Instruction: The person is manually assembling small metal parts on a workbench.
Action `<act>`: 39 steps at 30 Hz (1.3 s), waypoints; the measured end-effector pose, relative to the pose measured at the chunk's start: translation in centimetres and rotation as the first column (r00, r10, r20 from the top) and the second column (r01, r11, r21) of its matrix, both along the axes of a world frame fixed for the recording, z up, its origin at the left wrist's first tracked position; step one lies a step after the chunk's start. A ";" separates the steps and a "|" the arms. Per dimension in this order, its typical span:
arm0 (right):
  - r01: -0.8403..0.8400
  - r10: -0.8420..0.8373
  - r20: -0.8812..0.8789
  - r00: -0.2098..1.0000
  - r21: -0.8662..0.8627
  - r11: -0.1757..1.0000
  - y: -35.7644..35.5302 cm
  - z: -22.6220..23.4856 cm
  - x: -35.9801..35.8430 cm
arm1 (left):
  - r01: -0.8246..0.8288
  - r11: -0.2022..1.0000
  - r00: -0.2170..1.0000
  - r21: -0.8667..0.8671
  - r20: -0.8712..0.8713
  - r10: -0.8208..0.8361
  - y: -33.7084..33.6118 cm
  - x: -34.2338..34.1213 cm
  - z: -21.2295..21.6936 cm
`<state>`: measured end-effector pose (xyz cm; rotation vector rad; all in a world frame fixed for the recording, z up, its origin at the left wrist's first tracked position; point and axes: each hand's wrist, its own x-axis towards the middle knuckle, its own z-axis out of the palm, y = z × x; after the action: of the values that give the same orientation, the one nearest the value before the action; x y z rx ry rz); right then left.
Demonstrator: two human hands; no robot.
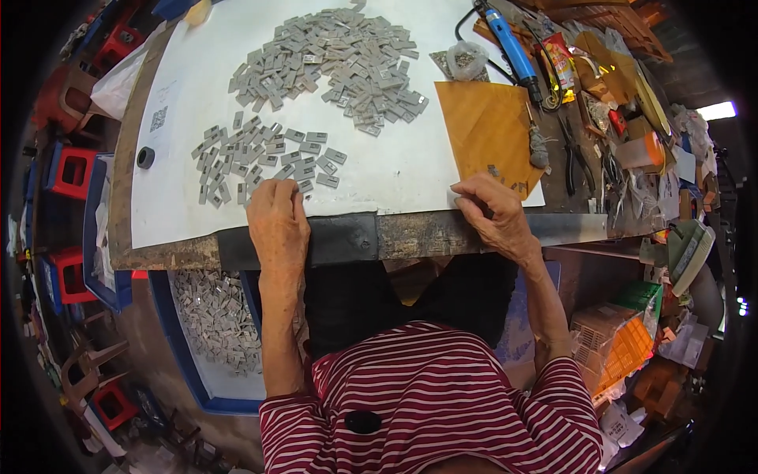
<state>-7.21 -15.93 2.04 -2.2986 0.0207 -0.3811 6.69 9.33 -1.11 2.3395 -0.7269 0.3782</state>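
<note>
My left hand [278, 221] rests at the table's front edge, fingers curled and close together, against the near side of a loose spread of small grey rectangular metal pieces [298, 158]. Its fingertips are hidden, so what they hold cannot be made out. My right hand [496, 215] is bent over the near edge of a brown paper sheet [482, 118], thumb and forefinger brought together at a small pale spot I cannot identify. Beside its knuckles, several small dark pieces [519, 187] lie on that paper. Farther back is a large heap of the same grey pieces [316, 59].
A blue electric screwdriver [512, 47] with a cable, a plastic bag of small parts [466, 61] and black-handled pliers [583, 162] lie at the right. A dark ring [145, 158] sits at the left. Below stands a blue-rimmed tray [183, 359] of metal pieces.
</note>
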 end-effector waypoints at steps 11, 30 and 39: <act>0.345 -0.344 -0.013 0.939 0.034 0.938 -3.9 0.7 -0.9 | 0.006 1.000 1.000 0.013 0.009 -0.006 0.3 0.1 0.1; 0.213 -0.219 -0.069 0.973 -0.089 0.973 -5.1 -1.2 -0.6 | 0.255 0.956 0.958 -0.148 -0.096 -0.270 -5.8 -3.8 0.7; 0.096 -0.108 -0.081 0.991 -0.135 0.986 -3.3 -1.3 -0.4 | 0.301 0.941 0.946 -0.153 -0.078 -0.315 -6.9 -4.1 0.6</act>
<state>-7.59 -19.21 0.77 -2.4499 0.1628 -0.3417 2.63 2.47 -0.55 2.0543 -0.9676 0.1629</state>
